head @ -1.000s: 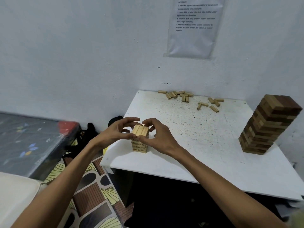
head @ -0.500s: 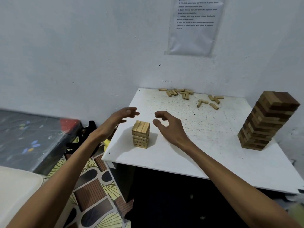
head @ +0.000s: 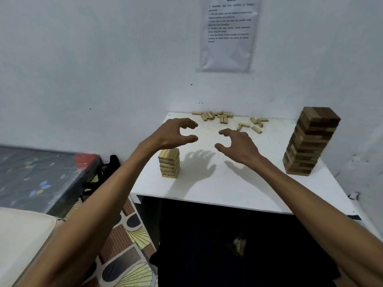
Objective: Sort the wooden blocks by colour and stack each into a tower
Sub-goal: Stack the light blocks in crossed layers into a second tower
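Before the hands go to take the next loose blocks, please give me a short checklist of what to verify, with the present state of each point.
1. Both hands free: ok. The left hand and right hand hold nothing.
2. Light tower safe: ok. It stands upright and neither hand touches it.
3. Loose blocks within the path: ok. They lie scattered by the wall, ahead of both hands.
4. Tall brown tower out of the way: ok. It stands at the right side of the table, apart from the right hand.
5. Every loose block is light-coloured: cannot tell, too small.
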Available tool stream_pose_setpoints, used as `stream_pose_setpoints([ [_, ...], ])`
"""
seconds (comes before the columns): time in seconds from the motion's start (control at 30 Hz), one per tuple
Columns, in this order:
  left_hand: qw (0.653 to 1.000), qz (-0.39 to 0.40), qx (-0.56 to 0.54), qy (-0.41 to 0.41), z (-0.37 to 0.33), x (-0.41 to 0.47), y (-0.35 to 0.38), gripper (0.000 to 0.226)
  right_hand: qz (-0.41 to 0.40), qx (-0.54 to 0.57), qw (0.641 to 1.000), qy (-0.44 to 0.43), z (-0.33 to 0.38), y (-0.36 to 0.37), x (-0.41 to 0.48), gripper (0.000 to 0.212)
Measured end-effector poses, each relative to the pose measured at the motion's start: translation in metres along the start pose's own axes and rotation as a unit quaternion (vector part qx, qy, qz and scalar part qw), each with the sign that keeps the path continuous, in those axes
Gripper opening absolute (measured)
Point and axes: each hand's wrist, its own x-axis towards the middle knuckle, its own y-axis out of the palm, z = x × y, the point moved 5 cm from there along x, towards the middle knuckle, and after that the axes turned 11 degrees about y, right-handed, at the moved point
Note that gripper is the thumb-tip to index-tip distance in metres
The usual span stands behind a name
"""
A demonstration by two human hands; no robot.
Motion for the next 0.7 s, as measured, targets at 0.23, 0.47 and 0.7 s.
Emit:
stream_pose_setpoints([
  [0.23, 0.998, 0.038, 0.042, -0.021, -0.015, 0.044, 0.056, 0.052, 0.004, -0.071, 0.997, 0.024, -0.040, -0.017, 0.011, 0.059],
  [0.47, 0.994, 0.062, 0.086, -0.014, -0.011, 0.100, 0.096, 0.053, -0.005, -0.087, 0.993, 0.083, -0.078, -0.028, 0.040, 0.055],
  [0.7, 0.989, 0.089, 0.118, -0.008, 0.005, 0.173, 0.138, 0.055, -0.014, -0.067, 0.986, 0.152, -0.108, -0.013, 0.084, 0.055],
])
